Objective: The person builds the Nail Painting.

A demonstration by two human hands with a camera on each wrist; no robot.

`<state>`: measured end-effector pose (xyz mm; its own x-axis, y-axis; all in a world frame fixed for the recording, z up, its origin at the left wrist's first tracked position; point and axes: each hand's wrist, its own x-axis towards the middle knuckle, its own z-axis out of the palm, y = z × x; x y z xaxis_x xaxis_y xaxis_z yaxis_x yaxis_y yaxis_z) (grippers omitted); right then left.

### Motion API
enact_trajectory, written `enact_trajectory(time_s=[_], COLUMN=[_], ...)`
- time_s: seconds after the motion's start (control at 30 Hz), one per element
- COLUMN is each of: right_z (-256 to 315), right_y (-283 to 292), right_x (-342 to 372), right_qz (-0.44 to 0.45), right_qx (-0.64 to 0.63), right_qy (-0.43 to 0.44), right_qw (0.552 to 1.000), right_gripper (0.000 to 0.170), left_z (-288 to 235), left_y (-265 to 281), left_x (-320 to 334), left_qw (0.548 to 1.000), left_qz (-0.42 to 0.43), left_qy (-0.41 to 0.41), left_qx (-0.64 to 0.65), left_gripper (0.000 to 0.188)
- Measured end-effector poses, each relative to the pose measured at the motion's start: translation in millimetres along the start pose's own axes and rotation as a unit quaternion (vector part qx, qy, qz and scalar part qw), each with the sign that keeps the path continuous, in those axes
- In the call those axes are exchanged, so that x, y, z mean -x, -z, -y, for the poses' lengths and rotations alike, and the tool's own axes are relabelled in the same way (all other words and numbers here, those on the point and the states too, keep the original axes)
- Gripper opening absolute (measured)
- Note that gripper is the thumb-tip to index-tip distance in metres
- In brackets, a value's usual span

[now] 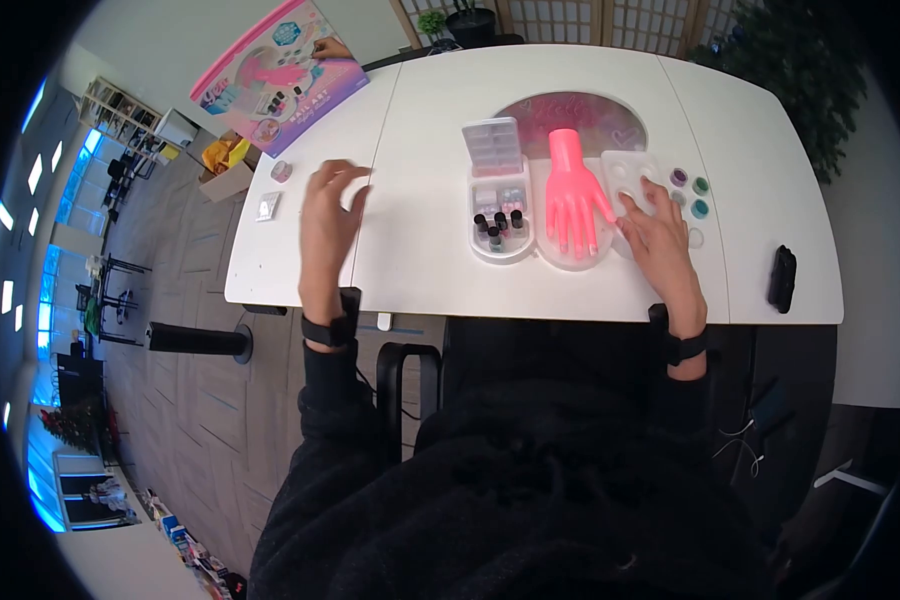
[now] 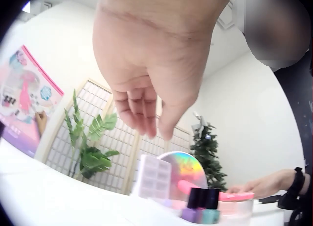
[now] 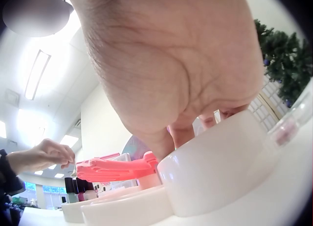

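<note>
My left hand (image 1: 332, 215) hovers over the left of the white table (image 1: 420, 150), fingers loosely curved; the left wrist view shows nothing between thumb and fingertips. On the right, my right hand (image 1: 660, 245) reaches over a white palette tray (image 1: 625, 165) with round wells, its fingertips down at the tray. The right wrist view shows the fingers passing behind the tray's white wall (image 3: 215, 162), which hides their tips. Beside this hand, a pink model hand (image 1: 572, 200) lies on a white base (image 1: 570, 262). Left of it, an open-lidded organizer (image 1: 485, 245) holds several nail polish bottles (image 1: 495, 235).
A shiny half-round panel (image 1: 530, 115) stands behind the model hand. Small glitter pots (image 1: 701, 208) sit right of the tray, near a black pouch (image 1: 782, 280). A nail art box (image 1: 280, 75) stands at back left, near a small pot (image 1: 281, 171) and packet (image 1: 267, 206).
</note>
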<state>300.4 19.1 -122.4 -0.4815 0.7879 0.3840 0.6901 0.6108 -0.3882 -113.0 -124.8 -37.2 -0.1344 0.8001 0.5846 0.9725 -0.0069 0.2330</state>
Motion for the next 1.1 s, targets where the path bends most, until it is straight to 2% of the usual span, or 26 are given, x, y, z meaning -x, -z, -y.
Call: enact_trajectory(time_s=[0.03, 0.1, 0.13, 0.2, 0.23, 0.3, 0.37, 0.43, 0.5, 0.57, 0.7, 0.77, 1.1], right_z=[-0.5, -1.9, -1.9, -0.4, -0.3, -2.8, -4.0, -2.8, -2.8, -3.5, -6.7, -5.1, -1.9], right_y=[-0.6, -0.6, -0.5, 1.1, 1.3, -1.2, -2.8, -1.7, -1.6, -1.8, -4.9, -3.5, -2.4], right_x=[1.6, 1.6, 1.0, 0.0, 0.6, 1.6, 1.6, 1.2, 1.2, 1.0, 1.0, 1.2, 3.0], right_qz=[0.001, 0.004, 0.007, 0.006, 0.008, 0.002, 0.000, 0.002, 0.005, 0.004, -0.002, -0.004, -0.012], right_qx=[0.004, 0.001, 0.000, -0.001, -0.001, -0.003, -0.005, -0.008, -0.006, -0.004, -0.004, 0.000, -0.011], right_qy=[0.003, 0.002, 0.003, 0.003, 0.001, 0.001, 0.002, 0.000, 0.001, -0.001, 0.006, 0.002, -0.002], right_qw=[1.000, 1.000, 1.000, 1.000, 1.000, 1.000, 1.000, 1.000, 1.000, 1.000, 1.000, 1.000, 1.000], right_gripper=[0.039, 0.039, 0.040, 0.040, 0.040, 0.040, 0.040, 0.040, 0.040, 0.040, 0.039, 0.039, 0.039], left_z=[25.2, 66.6, 76.6, 81.1, 82.5, 47.4, -8.2, -61.1, -91.2, -118.1, -129.8, -126.5, -119.9], left_y=[-0.7, -12.1, -17.3, -19.9, -22.2, -15.7, 3.0, 14.2, 11.5, 6.2, -29.7, -43.0, -64.5], left_x=[9.0, 26.3, 30.4, 27.3, 28.5, 26.3, 13.6, 6.4, 6.5, 4.3, 8.2, 6.4, 11.2], left_qw=[0.996, 0.990, 0.990, 0.976, 0.977, 0.986, 0.987, 0.956, 0.947, 0.952, 0.949, 0.951, 0.953], left_qz=[0.015, 0.064, 0.063, 0.119, 0.119, 0.038, 0.035, 0.058, 0.092, 0.094, 0.116, 0.121, 0.118], left_qy=[0.017, 0.111, 0.111, 0.172, 0.170, 0.136, 0.114, 0.073, -0.014, -0.125, -0.148, -0.201, -0.193], left_qx=[-0.092, -0.065, -0.067, 0.054, 0.054, 0.083, 0.107, 0.279, 0.309, 0.264, 0.253, 0.203, 0.203], left_gripper=[0.027, 0.032, 0.032, 0.028, 0.028, 0.022, 0.023, 0.021, 0.024, 0.027, 0.025, 0.023, 0.023])
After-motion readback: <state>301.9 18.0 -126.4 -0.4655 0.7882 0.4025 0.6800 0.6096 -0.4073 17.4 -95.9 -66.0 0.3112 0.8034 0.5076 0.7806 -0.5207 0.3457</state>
